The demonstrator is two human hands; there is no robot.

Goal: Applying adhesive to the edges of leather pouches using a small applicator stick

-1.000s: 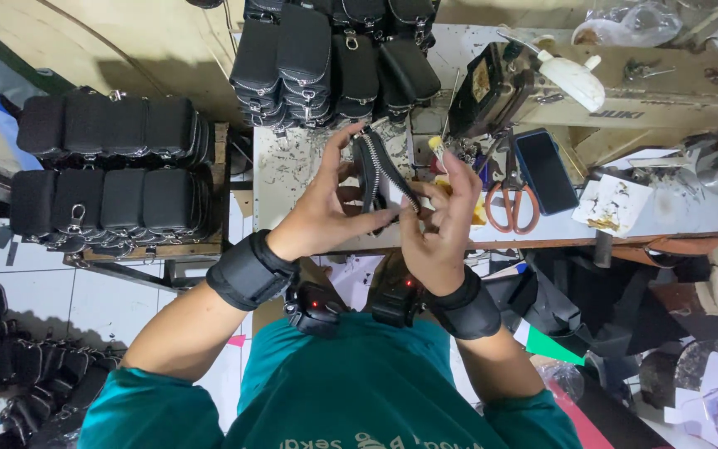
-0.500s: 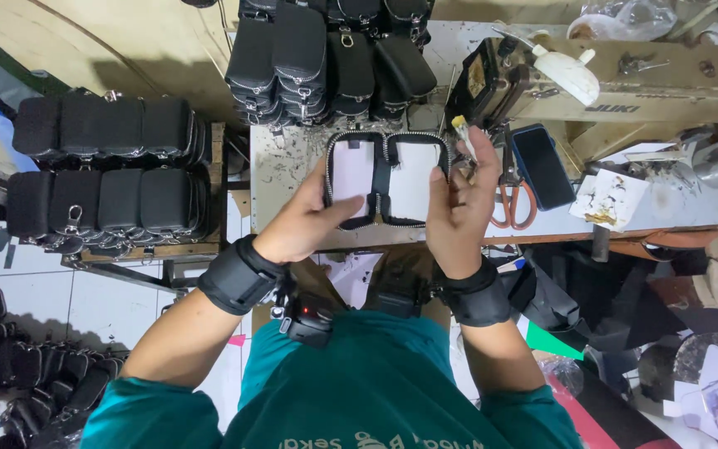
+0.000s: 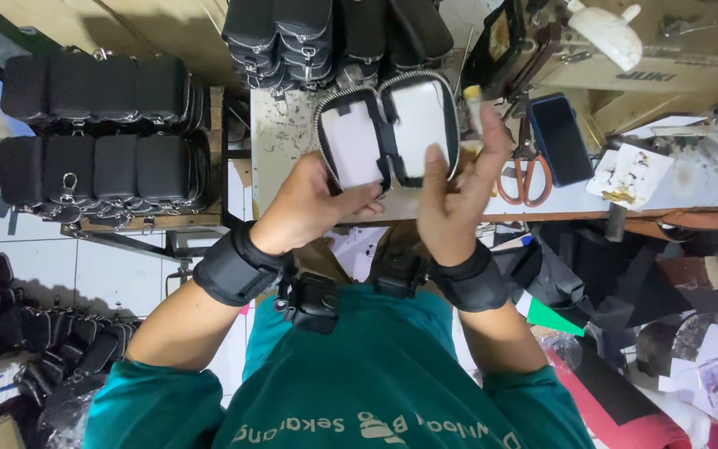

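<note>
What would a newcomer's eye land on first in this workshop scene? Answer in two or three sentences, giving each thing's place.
At centre, the left hand and right hand hold an open zip pouch with pale lining, spread over the worktable. Rows of finished black pouches fill a rack at left. Orange-handled scissors and a dark phone lie to the right.

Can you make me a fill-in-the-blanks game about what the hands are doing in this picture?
1. Both hands hold a zip pouch that is spread ____.
2. The lining inside the pouch is ____ in colour.
3. The scissors on the table have ____ handles.
4. The left hand and right hand each wear a black ____ at the wrist.

Missing words: open; white; orange; band
</note>
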